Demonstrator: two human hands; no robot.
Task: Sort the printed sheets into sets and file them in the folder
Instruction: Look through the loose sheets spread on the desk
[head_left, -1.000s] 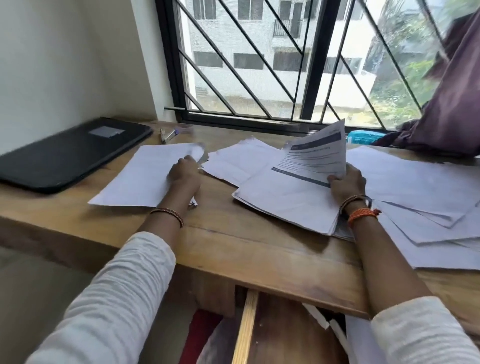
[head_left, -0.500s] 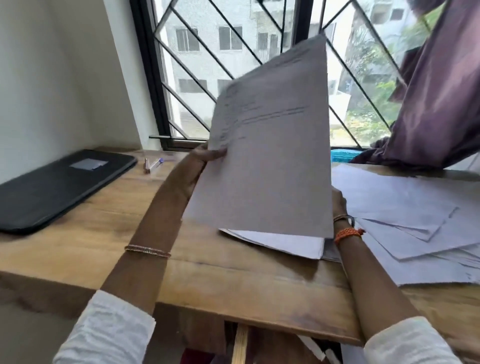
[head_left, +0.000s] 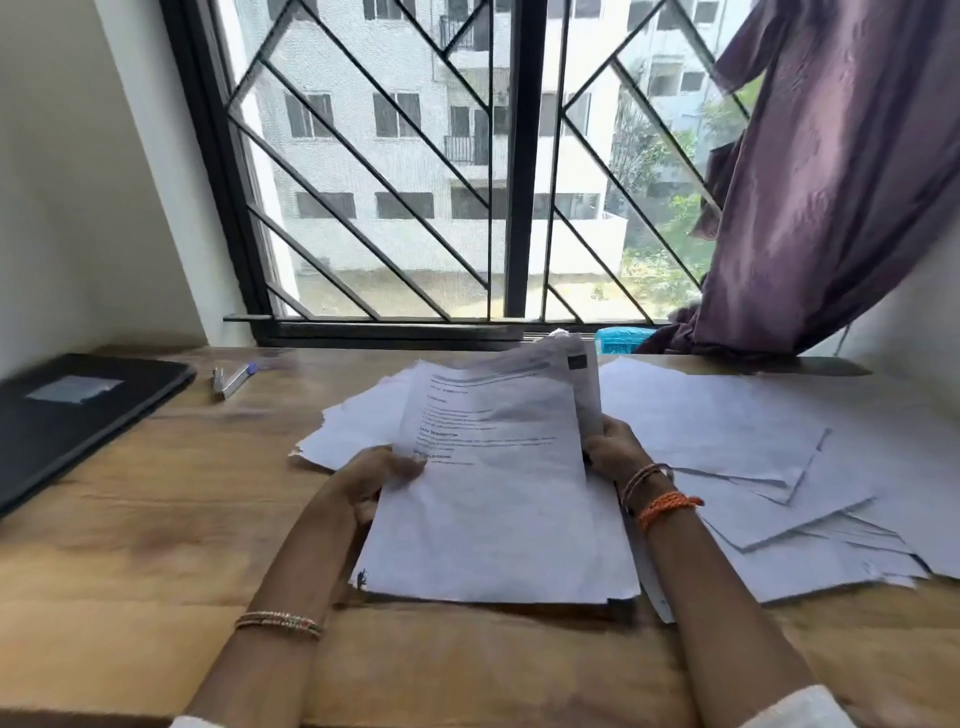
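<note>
Both hands hold one stack of printed sheets (head_left: 493, 499) at centre frame: the left hand (head_left: 374, 480) pinches its left edge, thumb on top, and the right hand (head_left: 615, 449) curls round the right edge. To do this well, I'd square the edges before laying it down. Loose sheets (head_left: 753, 467) spread right; the black folder (head_left: 78, 415) lies closed at far left.

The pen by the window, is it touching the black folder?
Apart. The head view shows the pen lying on the table, with a strip of bare wood between it and the black folder.
</note>
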